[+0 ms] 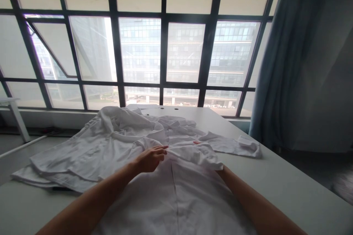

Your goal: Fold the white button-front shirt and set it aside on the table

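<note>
A long white coat (154,202) lies spread on the table in front of me, a dark seam line running down its middle. My left hand (153,158) is at the upper part of the coat, its fingers closed on a fold of the cloth. My right hand (196,142) is mostly covered by a bunched piece of the coat, probably a sleeve. Only a fingertip shows past the far edge of that piece, so its grip is hidden. Another sleeve (234,146) stretches out flat to the right.
A heap of white garments (91,147) lies on the left of the white table (292,187). Beyond the table stand large dark-framed windows (164,51), one tilted open. A blue-grey curtain (281,62) hangs at the right. Part of another white table (16,117) shows at far left.
</note>
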Tool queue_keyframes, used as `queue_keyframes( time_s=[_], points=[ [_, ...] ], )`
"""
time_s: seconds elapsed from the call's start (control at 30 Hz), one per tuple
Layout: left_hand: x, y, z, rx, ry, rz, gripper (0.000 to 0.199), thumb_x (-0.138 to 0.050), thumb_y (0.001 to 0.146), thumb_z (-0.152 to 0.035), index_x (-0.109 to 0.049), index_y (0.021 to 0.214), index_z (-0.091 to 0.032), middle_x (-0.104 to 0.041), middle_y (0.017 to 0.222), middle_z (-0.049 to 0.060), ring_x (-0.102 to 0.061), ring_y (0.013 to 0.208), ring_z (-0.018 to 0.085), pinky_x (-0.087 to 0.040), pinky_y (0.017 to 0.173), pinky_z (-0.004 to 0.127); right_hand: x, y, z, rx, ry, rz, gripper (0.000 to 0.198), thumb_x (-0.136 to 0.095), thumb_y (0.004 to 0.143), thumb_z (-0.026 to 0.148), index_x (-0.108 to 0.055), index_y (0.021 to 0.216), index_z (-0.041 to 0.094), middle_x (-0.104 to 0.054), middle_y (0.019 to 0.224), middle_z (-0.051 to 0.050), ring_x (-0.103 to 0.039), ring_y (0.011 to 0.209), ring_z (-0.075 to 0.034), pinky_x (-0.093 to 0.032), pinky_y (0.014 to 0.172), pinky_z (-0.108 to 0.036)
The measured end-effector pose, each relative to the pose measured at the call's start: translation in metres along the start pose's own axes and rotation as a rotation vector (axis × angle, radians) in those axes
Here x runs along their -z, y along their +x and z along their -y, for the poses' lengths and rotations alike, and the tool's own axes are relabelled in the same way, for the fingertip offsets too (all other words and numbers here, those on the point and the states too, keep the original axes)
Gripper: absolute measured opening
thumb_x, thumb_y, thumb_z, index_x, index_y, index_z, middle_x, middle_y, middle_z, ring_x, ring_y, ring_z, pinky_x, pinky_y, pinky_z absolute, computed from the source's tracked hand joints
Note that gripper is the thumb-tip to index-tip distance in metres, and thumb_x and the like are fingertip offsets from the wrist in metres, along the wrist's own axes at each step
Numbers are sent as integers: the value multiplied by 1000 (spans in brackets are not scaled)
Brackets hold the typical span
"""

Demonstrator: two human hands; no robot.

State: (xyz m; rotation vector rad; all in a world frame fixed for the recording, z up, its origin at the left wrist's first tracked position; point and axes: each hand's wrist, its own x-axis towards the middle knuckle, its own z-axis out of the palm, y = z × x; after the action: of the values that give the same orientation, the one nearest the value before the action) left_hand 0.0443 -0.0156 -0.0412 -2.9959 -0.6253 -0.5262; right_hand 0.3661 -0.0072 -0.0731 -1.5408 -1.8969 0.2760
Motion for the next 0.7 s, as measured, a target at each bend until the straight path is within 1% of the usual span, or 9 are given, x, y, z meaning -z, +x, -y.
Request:
queue_keyframes(
  time_s=[0.13, 0.17, 0.23, 0.3, 0.37, 0.43, 0.5, 0.6, 0.7],
  points=[
    [-4, -15, 12, 55, -44, -86, 35, -43, 81, -3, -65, 99, -22, -67, 116, 8, -59, 121, 20, -52, 100, 33, 4, 1, -4, -3, 192, -6, 55, -51, 90, 46, -57, 136, 17, -72, 110, -12, -69, 100, -28, -54, 89, -40],
    [-6, -15, 14, 77, -40, -122, 35, -43, 81, -4, -64, 103, -22, -65, 118, 9, -61, 116, 20, -53, 98, 34, 5, 0, -3, -8, 246, -3, 54, -50, 90, 49, -61, 131, 16, -72, 109, -12, -69, 100, -28, -54, 90, -41],
    [-8, -14, 15, 139, -22, -195, 36, -46, 82, -8, -61, 113, -21, -62, 121, 11, -61, 113, 21, -53, 96, 35, 10, -1, 2, -15, 311, 12, 53, -44, 91, 58, -71, 109, 15, -74, 104, -13, -68, 99, -30, -52, 91, -42],
    [-11, -12, 16, 215, 5, -247, 40, -50, 81, -11, -57, 119, -21, -61, 121, 11, -60, 112, 22, -52, 97, 35, 16, -3, 8, -7, 315, 5, 63, -36, 92, 66, -74, 90, 16, -75, 98, -13, -68, 98, -30, -50, 94, -43],
    [-12, -10, 16, 291, 35, -253, 40, -56, 80, -15, -57, 120, -21, -63, 120, 10, -59, 113, 24, -50, 99, 37, 23, -4, 14, 6, 309, -24, 72, -29, 91, 74, -74, 83, 18, -75, 94, -12, -68, 98, -30, -48, 97, -42],
    [-11, -11, 18, 365, 64, -216, 31, -59, 82, -19, -60, 113, -22, -65, 117, 8, -61, 111, 25, -49, 99, 38, 32, -6, 19, 24, 290, -27, 78, -25, 89, 80, -73, 81, 19, -75, 89, -11, -69, 94, -28, -50, 93, -40],
    [-8, -12, 20, 428, 95, -159, 19, -59, 86, -25, -64, 104, -22, -68, 112, 8, -62, 109, 26, -48, 98, 38, 40, -10, 24, 67, 245, 46, 79, -26, 88, 82, -71, 76, 19, -73, 81, -10, -68, 82, -26, -52, 81, -37],
    [-3, -15, 23, 478, 140, -60, 15, -59, 89, -29, -67, 98, -21, -70, 107, 8, -64, 105, 26, -47, 97, 40, 47, -19, 34, 159, 132, 299, 69, -44, 86, 78, -69, 70, 16, -67, 69, -7, -62, 66, -21, -49, 64, -30],
    [-1, -19, 28, 507, 147, -15, 18, -61, 88, -32, -69, 100, -21, -70, 109, 9, -64, 106, 27, -44, 101, 42, 47, -29, 48, 260, 70, 528, 48, -72, 73, 64, -74, 78, 16, -68, 80, -5, -60, 70, -19, -48, 64, -26]
  ],
)
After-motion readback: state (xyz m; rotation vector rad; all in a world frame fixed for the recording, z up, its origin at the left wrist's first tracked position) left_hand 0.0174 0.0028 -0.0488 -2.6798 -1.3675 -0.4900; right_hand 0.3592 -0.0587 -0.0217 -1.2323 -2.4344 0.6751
